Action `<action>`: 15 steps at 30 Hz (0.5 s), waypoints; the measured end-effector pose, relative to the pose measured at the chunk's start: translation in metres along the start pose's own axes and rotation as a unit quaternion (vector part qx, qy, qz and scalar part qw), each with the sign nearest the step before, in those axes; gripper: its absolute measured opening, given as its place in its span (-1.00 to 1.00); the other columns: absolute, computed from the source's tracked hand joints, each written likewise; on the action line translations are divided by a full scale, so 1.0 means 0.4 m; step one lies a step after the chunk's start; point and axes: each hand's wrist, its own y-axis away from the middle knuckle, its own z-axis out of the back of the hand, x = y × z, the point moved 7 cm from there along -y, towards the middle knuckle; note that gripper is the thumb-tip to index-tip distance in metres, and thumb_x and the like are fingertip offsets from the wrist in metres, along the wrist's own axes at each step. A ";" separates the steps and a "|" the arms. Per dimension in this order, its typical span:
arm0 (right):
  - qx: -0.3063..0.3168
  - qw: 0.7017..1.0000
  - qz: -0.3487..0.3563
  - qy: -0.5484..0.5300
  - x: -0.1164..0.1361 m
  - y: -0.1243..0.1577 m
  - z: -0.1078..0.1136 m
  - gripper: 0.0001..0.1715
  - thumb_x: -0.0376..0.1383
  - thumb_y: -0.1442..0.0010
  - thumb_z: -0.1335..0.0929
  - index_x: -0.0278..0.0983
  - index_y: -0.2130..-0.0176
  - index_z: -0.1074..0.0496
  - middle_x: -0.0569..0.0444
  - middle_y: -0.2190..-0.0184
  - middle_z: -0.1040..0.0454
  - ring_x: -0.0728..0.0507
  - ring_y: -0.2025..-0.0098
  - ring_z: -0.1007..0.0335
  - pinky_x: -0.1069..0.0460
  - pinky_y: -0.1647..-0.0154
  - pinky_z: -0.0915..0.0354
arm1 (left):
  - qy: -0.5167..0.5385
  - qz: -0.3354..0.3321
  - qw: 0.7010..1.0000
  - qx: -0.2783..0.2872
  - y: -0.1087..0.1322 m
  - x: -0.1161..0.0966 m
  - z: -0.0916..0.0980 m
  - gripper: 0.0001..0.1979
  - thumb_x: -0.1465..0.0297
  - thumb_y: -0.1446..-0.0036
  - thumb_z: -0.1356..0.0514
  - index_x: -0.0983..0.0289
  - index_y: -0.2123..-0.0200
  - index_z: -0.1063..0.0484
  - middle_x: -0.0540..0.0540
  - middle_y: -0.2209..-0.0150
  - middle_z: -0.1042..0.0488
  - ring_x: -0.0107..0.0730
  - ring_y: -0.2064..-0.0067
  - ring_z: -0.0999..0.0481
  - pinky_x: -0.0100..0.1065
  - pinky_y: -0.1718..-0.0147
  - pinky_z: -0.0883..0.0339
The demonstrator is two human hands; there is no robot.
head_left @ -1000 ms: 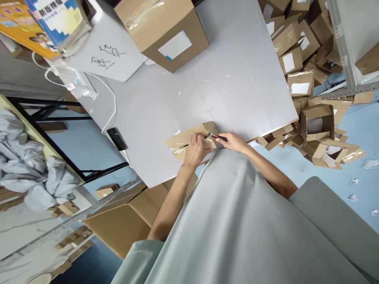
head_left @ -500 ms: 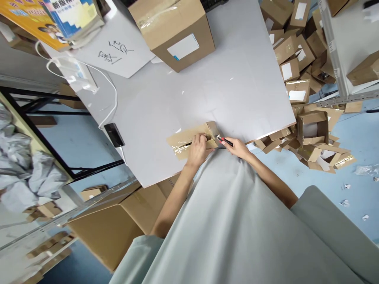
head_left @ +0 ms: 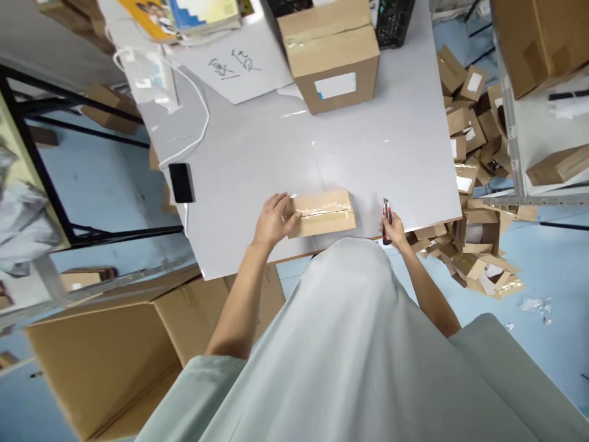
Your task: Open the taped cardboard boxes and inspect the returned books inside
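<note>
A small taped cardboard box point(head_left: 324, 213) lies near the front edge of the white table point(head_left: 243, 159), with a slit visible along its tape. My left hand point(head_left: 273, 221) grips the box's left end, thumb on top and fingers at the far side. To the right of the box, apart from it, my right hand point(head_left: 394, 230) is closed on a red and black utility knife point(head_left: 387, 222), whose tip points away from me.
At the table's back stand a larger box point(head_left: 334, 61), a white box with handwriting point(head_left: 239, 67) and books. A black phone point(head_left: 181, 183) with a cable lies left. Many boxes point(head_left: 478, 245) are heaped right; a large open carton point(head_left: 110, 362) stands lower left.
The small box has turned and its right end flap now lies closed. My left hand has moved to its left end. My right hand has moved right with the knife, away from the box.
</note>
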 end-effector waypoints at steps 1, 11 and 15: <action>0.010 0.999 -0.022 -0.030 -0.005 0.006 -0.021 -0.45 0.24 -0.33 -0.38 -0.14 0.07 -0.32 0.11 0.36 -0.59 -0.16 0.44 -0.60 -0.05 0.32 -0.53 | 0.003 0.000 1.000 0.022 -0.011 0.021 0.000 -0.37 0.06 -0.37 -0.26 0.23 -0.38 -0.43 0.34 -0.36 -0.49 0.26 -0.44 -0.37 0.26 -0.46 -0.24; 0.030 0.997 0.060 -0.026 0.269 -0.020 -0.220 -0.40 0.25 -0.46 -0.32 -0.16 -0.09 -0.24 -0.11 0.04 -0.66 -0.26 0.12 -0.75 -0.08 0.18 -0.63 | -0.003 0.132 0.990 0.042 0.106 0.072 -0.025 -0.52 0.04 -0.28 -0.34 0.26 -0.09 -0.62 0.35 0.01 -0.61 0.22 -0.09 -0.58 0.01 -0.06 -0.50; 0.052 0.972 0.178 0.144 0.471 -0.086 -0.404 -0.52 0.08 -0.57 -0.28 -0.22 -0.20 -0.31 -0.17 -0.03 -0.66 -0.33 -0.09 -0.67 -0.14 -0.08 -0.56 | 0.033 0.212 0.966 0.147 0.192 0.036 -0.104 -0.52 -0.08 -0.42 -0.17 0.18 0.24 -0.64 0.31 0.22 -0.70 0.15 0.10 -0.69 -0.12 0.13 -0.44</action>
